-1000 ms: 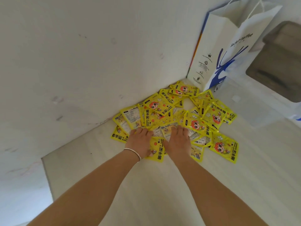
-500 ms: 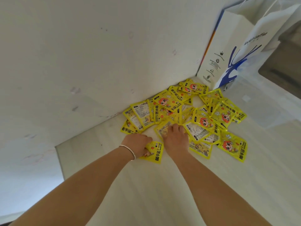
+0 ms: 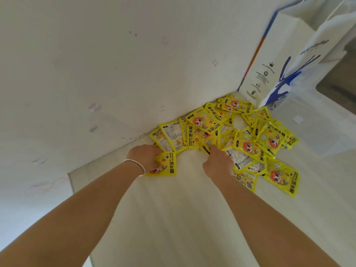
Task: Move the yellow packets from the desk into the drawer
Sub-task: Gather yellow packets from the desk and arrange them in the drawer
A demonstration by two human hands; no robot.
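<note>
**Both hands at the packet pile**

While the wall (image 3: 96, 74) fills the far left, my left hand (image 3: 145, 157) sits at the near-left edge of the heap, a thin bracelet (image 3: 134, 164) on its wrist. Its fingers are curled round one packet (image 3: 167, 165), which juts out to the right of my palm with its face up and its printed side readable. Just beyond it, a couple of packets lie back-side up (pale label panels showing) against the foot of the wall.

My right hand (image 3: 217, 162) is next, knuckles up, fingers bent down into the middle of the pile (image 3: 240, 135); whether they have hold of a packet or only press on one I cannot tell, since the fingertips are hidden.

The pile spreads on the desk (image 3: 183, 218) from the wall corner out to the right, packets overlapping. At the far right a white paper bag (image 3: 279, 64) with blue print stands upright, just behind the farthest packets.
</note>
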